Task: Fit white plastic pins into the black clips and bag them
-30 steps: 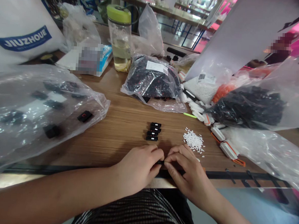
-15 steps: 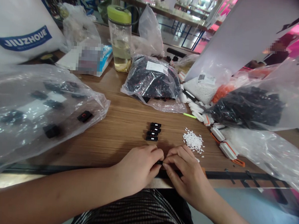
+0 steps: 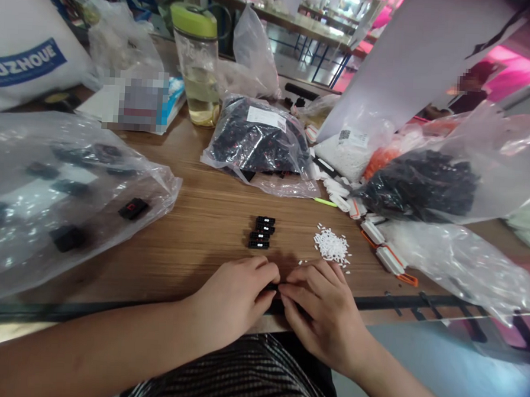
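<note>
My left hand (image 3: 235, 295) and my right hand (image 3: 319, 308) meet fingertip to fingertip at the near edge of the wooden table (image 3: 210, 219). Both are closed in a pinch on a small black part (image 3: 273, 287), which is almost hidden between the fingers. Just beyond the hands lies a short stack of small black connectors (image 3: 261, 232). To the right of that stack sits a little heap of tiny white pieces (image 3: 331, 247), close to my right hand's fingers.
A clear bag (image 3: 61, 194) with a few black parts fills the left. Bags of black parts (image 3: 259, 142) (image 3: 426, 183), white clips with orange tabs (image 3: 388, 258), a green-lidded bottle (image 3: 196, 64) and a white board (image 3: 415, 52) crowd the back and right.
The view has shifted slightly, so everything sits a little further left. My hands stay together at the table edge, still pinching the black part.
</note>
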{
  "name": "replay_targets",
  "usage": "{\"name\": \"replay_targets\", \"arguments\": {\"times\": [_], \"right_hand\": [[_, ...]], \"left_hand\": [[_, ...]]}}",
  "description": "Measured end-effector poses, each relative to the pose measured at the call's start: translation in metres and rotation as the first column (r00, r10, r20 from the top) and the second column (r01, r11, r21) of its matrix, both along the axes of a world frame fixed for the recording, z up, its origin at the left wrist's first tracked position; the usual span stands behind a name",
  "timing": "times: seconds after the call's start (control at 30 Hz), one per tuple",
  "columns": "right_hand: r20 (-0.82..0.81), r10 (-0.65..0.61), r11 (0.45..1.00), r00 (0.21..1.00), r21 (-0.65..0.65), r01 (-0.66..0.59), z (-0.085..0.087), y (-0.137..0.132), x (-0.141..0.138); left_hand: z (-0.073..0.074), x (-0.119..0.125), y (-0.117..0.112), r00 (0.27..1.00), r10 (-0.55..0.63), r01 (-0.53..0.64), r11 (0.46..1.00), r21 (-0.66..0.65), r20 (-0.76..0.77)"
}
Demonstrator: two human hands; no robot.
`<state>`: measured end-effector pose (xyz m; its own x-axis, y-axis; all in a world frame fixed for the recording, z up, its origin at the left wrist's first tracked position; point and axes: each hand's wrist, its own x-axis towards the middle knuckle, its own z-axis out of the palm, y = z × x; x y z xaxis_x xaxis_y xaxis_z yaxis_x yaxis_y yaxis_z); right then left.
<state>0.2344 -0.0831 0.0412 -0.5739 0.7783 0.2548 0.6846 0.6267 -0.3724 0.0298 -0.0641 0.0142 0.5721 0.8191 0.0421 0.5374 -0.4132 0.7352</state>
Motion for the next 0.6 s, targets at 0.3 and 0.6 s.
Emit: {"name": "replay_targets", "arguments": {"times": [0.3,0.6], "right_hand": [[0.198,-0.591,0.799,0.782,0.015,0.601,-0.004,0.041,0.115],[0.365,-0.597,0.759,0.715,-0.031,0.650,-0.013,0.054,0.114]], "left_hand": [[0.004,0.001,-0.001,1.000,0.013,-0.013,1.000,-0.015,-0.013],[-0.001,0.001,-0.001,1.000,0.016,-0.016,1.000,-0.003,-0.011]]}}
